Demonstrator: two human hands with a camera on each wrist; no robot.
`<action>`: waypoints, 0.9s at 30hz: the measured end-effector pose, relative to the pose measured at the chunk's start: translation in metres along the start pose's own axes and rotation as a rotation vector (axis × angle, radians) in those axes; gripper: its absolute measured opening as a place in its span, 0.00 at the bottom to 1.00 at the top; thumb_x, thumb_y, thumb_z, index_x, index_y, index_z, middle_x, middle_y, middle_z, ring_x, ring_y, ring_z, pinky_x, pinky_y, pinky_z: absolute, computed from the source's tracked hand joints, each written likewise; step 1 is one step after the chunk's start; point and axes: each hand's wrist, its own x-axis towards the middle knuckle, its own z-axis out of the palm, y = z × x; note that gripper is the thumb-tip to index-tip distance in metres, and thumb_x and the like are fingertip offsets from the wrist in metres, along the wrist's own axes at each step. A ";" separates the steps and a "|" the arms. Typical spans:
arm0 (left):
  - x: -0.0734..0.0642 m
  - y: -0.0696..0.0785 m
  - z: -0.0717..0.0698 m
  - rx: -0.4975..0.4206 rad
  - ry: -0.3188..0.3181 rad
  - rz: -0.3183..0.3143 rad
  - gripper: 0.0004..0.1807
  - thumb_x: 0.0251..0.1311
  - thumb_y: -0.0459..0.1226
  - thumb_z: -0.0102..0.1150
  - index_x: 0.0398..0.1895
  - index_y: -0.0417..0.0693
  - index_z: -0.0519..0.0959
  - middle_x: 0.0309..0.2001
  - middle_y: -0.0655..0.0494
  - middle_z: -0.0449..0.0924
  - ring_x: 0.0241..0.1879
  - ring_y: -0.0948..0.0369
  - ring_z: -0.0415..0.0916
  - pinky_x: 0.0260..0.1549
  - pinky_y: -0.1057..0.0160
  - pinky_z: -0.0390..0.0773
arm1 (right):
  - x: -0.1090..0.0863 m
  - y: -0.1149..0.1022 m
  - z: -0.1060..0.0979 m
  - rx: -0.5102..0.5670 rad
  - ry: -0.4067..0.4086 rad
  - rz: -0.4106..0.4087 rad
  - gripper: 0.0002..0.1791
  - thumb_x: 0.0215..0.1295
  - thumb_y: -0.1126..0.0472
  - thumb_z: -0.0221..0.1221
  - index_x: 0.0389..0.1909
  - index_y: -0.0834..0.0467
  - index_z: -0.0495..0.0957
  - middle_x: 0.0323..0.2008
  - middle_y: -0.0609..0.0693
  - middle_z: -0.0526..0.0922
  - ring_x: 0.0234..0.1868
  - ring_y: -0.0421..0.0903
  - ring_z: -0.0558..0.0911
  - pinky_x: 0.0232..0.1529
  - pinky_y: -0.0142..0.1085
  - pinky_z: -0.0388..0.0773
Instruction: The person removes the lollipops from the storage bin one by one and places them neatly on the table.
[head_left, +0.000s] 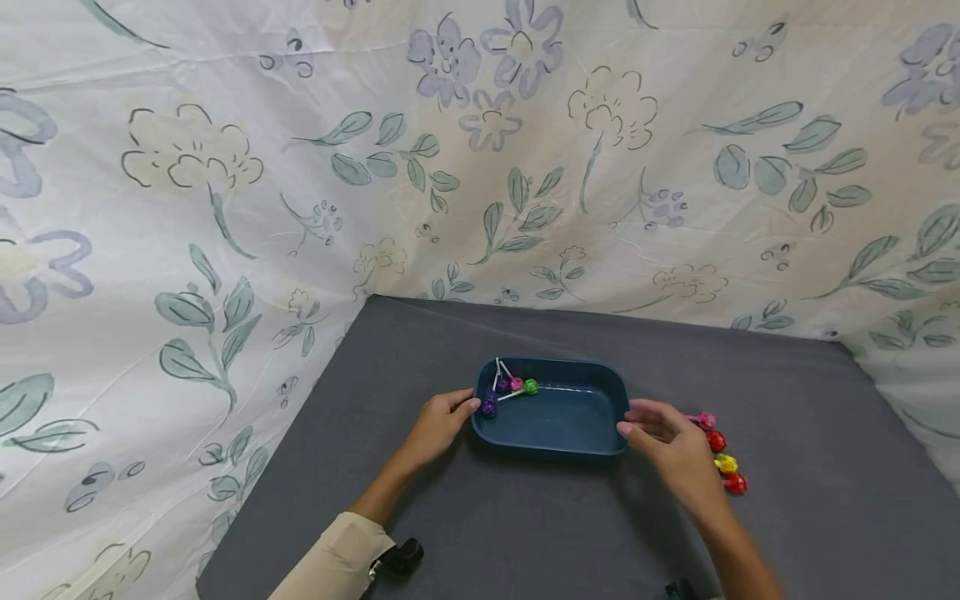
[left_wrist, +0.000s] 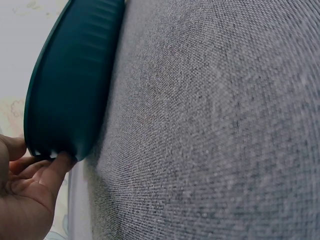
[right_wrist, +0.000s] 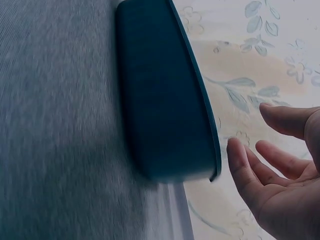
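Observation:
A dark blue rectangular tray (head_left: 573, 421) lies on the grey cloth. Several lollipops are inside its left end, among them a green lollipop (head_left: 531, 387) and a purple lollipop (head_left: 490, 409). My left hand (head_left: 438, 425) holds the tray's left end, thumb at the rim and fingers against the outer wall, as the left wrist view shows. At the opposite end is my right hand (head_left: 678, 454), fingers loosely bent and holding nothing. The right wrist view shows a gap between this hand (right_wrist: 285, 185) and the tray wall (right_wrist: 165, 100).
To the right of the right hand, several more lollipops lie in a column on the grey cloth (head_left: 337, 450): a pink lollipop (head_left: 707, 421) at the far end, then red, a yellow lollipop (head_left: 725, 463) and red. A floral curtain (head_left: 510, 208) hangs behind and on both sides.

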 end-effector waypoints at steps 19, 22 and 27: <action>0.000 0.000 0.000 0.001 0.009 -0.004 0.22 0.80 0.39 0.57 0.67 0.31 0.79 0.63 0.38 0.83 0.64 0.46 0.80 0.66 0.41 0.76 | 0.019 -0.021 0.037 0.057 -0.026 -0.093 0.28 0.75 0.45 0.66 0.68 0.54 0.78 0.60 0.57 0.86 0.60 0.51 0.84 0.59 0.30 0.78; 0.001 0.000 0.001 -0.006 0.011 -0.006 0.22 0.80 0.39 0.57 0.67 0.31 0.78 0.63 0.37 0.82 0.67 0.44 0.78 0.67 0.40 0.75 | 0.025 -0.023 0.041 0.047 -0.019 -0.093 0.27 0.74 0.46 0.66 0.67 0.54 0.79 0.59 0.57 0.86 0.60 0.51 0.84 0.63 0.46 0.80; 0.001 0.000 0.001 -0.003 0.008 -0.009 0.23 0.80 0.39 0.56 0.67 0.30 0.78 0.64 0.36 0.82 0.67 0.43 0.77 0.68 0.40 0.74 | 0.034 -0.028 0.048 0.051 -0.014 -0.097 0.26 0.73 0.49 0.68 0.66 0.55 0.80 0.57 0.58 0.87 0.60 0.53 0.85 0.64 0.54 0.78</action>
